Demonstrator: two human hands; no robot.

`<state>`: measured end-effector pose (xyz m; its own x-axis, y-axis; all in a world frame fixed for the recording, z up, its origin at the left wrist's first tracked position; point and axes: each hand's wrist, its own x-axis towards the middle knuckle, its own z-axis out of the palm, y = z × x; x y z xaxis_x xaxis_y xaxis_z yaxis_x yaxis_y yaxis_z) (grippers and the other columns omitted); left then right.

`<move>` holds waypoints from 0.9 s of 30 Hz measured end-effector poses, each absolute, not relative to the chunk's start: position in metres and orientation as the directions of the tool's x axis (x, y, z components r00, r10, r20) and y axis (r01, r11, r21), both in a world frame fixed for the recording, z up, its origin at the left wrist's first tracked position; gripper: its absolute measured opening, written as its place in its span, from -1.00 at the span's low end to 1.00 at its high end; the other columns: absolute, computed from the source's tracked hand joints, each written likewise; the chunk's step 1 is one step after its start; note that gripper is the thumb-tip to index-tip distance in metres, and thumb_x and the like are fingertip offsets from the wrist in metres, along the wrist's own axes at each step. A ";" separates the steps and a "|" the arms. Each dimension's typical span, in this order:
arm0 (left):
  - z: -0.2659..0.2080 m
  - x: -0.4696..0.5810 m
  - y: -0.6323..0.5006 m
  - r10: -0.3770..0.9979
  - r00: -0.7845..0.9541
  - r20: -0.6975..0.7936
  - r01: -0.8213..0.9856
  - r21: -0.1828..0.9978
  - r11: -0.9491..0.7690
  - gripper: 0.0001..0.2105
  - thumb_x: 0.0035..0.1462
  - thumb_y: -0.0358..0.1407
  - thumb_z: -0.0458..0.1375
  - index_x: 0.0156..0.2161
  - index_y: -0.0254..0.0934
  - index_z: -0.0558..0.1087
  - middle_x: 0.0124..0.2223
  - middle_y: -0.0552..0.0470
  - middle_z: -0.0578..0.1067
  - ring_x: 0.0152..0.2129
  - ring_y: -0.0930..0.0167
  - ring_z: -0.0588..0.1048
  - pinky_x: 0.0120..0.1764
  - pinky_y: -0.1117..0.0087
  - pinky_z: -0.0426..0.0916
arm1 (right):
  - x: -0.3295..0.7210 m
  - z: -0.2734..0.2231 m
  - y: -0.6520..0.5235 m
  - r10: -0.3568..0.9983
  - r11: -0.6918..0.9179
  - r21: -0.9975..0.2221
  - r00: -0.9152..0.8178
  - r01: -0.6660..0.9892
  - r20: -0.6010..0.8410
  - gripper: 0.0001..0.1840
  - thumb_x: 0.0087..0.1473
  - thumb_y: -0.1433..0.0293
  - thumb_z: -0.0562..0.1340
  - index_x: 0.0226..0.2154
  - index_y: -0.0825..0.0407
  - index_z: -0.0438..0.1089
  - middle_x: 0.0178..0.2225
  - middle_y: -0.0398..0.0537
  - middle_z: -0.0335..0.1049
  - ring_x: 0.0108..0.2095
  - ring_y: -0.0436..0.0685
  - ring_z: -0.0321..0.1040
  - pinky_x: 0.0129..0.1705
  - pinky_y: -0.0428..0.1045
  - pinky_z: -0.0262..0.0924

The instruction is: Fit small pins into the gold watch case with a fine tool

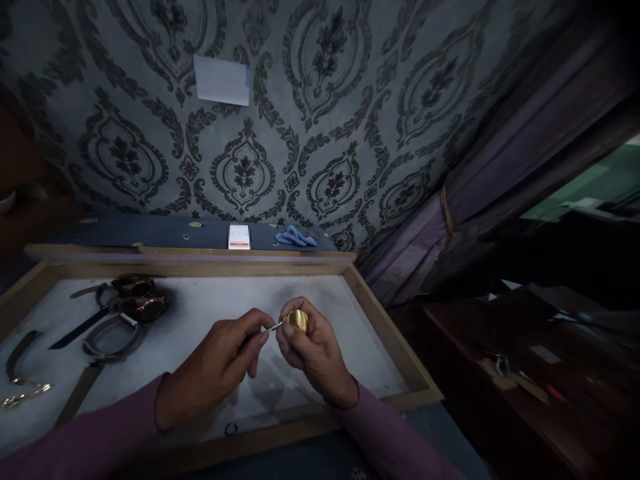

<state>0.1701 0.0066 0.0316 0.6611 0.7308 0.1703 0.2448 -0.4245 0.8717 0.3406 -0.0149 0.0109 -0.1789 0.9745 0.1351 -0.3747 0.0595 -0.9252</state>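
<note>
My right hand (320,350) is closed around a round, gold-coloured watch case (297,321), held up between thumb and fingers above the white-bottomed wooden tray. My left hand (220,360) pinches a thin metal tool (275,327). The tool's far end meets the left edge of the case, by the right fingertips. Its exact tip is hidden there. Both hands are over the middle of the tray, with the fingers of one close to those of the other.
Inside the wooden-framed tray (395,337), several watches and straps (113,337) lie on the left. A small dark ring (231,430) sits near the front edge. Behind the frame are a phone (239,237) and a blue cloth (296,236). A dark red table (470,347) stands at right.
</note>
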 end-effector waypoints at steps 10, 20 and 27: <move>0.028 0.169 0.005 0.704 0.639 0.309 0.277 0.762 -0.586 -0.84 0.32 -0.33 -0.06 -0.07 -0.21 0.32 -0.52 0.20 0.37 -0.59 0.51 0.36 -0.47 0.50 0.17 | 0.340 0.012 -0.015 0.975 0.070 -0.933 -0.174 -0.353 0.139 -0.77 0.11 0.27 0.25 -0.31 0.02 0.20 -0.65 -0.35 0.15 -0.72 -0.17 -0.12 -0.71 -0.23 -0.22; 0.031 0.167 0.004 0.723 0.621 0.302 0.304 0.757 -0.578 -0.90 0.32 -0.32 -0.07 -0.25 -0.22 0.26 -0.36 0.08 0.44 -0.43 0.44 0.42 -0.34 0.43 0.22 | 0.341 0.010 -0.015 0.977 0.073 -0.932 -0.163 -0.354 0.138 -0.81 0.12 0.29 0.24 -0.30 0.02 0.21 -0.63 -0.32 0.19 -0.72 -0.16 -0.13 -0.72 -0.22 -0.22; 0.040 0.159 0.013 0.821 0.473 0.321 0.281 0.828 -0.485 -0.86 0.26 -0.27 0.05 -0.32 -0.25 0.34 -0.39 0.10 0.32 -0.43 0.44 0.31 -0.37 0.45 0.20 | 0.341 0.009 -0.014 0.974 0.078 -0.927 -0.171 -0.366 0.150 -0.84 0.14 0.32 0.22 -0.29 0.02 0.22 -0.63 -0.32 0.17 -0.72 -0.17 -0.15 -0.71 -0.23 -0.22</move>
